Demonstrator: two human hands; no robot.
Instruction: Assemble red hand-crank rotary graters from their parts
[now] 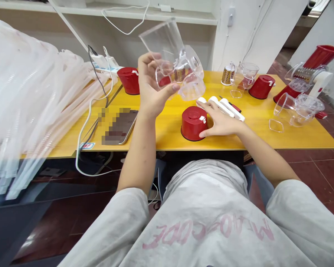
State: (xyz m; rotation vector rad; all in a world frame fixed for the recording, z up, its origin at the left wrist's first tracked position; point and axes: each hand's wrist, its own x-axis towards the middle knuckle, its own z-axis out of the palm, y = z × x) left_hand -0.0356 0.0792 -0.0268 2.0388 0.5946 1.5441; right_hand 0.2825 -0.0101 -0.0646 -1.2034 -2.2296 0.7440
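Observation:
My left hand is closed around a clear plastic rotary grater housing, held up tilted above the table. My right hand spreads its fingers at the right side of a red cup-shaped base, the thumb by its lower side; how firmly it touches, I cannot tell. This base stands upside down near the table's front edge. Several white handles lie just beyond the right hand. A metal grating drum shows through the clear housing.
On the yellow table are a phone, red bases, a gold drum and a clear housing. An assembled grater stands far right. Plastic-wrapped pieces and a white cable lie left.

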